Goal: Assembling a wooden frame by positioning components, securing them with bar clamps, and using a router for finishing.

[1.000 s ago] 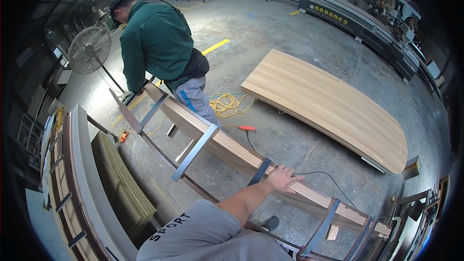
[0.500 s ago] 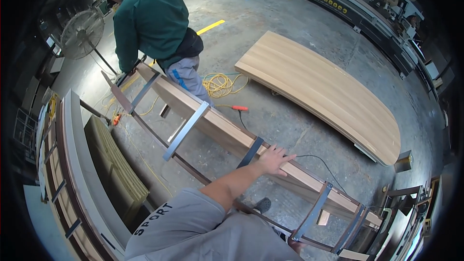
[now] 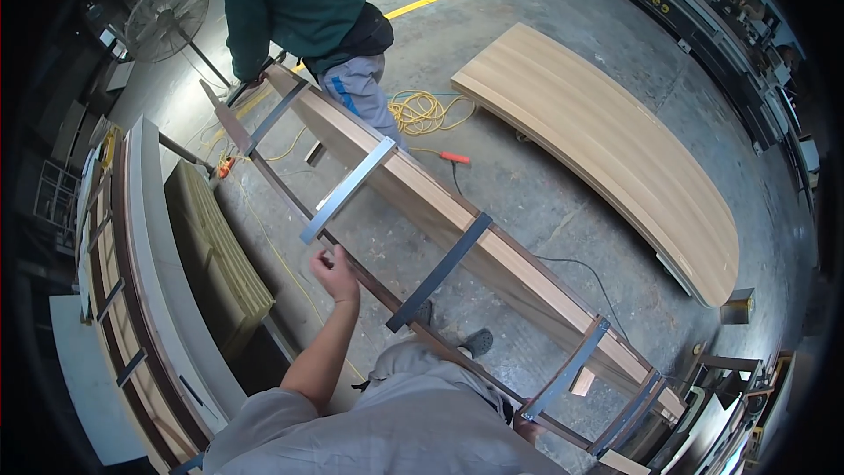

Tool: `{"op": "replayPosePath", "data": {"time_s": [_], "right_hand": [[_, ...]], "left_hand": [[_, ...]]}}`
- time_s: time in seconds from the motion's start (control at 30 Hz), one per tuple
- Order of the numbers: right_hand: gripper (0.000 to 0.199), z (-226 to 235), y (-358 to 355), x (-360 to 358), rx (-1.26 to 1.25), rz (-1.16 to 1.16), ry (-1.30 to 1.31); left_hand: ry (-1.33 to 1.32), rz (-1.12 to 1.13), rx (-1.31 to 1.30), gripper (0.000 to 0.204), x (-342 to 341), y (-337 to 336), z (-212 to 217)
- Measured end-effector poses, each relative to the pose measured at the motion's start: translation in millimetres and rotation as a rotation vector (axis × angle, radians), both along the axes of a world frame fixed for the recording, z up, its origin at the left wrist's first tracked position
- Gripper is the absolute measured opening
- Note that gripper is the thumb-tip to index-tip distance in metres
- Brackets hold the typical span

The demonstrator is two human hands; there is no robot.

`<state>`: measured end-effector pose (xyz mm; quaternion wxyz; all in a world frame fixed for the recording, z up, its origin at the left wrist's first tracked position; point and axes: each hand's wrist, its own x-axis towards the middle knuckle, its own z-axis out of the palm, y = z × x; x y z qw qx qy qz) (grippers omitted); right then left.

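Observation:
A long curved wooden frame (image 3: 422, 180) lies diagonally before me, with a pale far rail, a thin dark near rail (image 3: 374, 286) and several crosspieces between them. My left hand (image 3: 336, 277) is beside the near rail, close to the light grey crosspiece (image 3: 350, 191). Its fingers are loosely bent and apart, with nothing seen in them. A dark crosspiece (image 3: 440, 271) spans the rails farther right. My right hand (image 3: 528, 429) is low at the near rail, by the right-hand crosspiece (image 3: 567, 368). Rail and clothing hide most of it, and its fingers do not show.
A co-worker in a green top (image 3: 299, 4) bends over the frame's far left end. Beyond the frame lies a curved wooden panel (image 3: 607, 149). Coiled yellow cable (image 3: 422, 114) and a red connector (image 3: 455, 157) are on the floor. Stacked curved boards (image 3: 220, 255) stand at left.
My left hand has left the far rail and come left to the near rail beside the light grey crosspiece. My right hand stays low by the near rail. The view has shifted slightly.

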<state>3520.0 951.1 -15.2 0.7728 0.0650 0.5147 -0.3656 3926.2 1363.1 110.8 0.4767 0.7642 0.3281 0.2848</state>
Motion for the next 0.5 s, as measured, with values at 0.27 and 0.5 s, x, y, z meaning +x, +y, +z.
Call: {"op": "replayPosePath", "data": {"time_s": [0.27, 0.5], "right_hand": [[0.039, -1, 4, -28, 0.039, 0.432, 0.312], [0.037, 18, 8, -46, 0.041, 0.776, 0.633]], "left_hand": [[0.177, -0.011, -1.378, 0.096, -14, 3, -38], [0.189, -0.025, -1.380, 0.082, -7, -8, -37]]}}
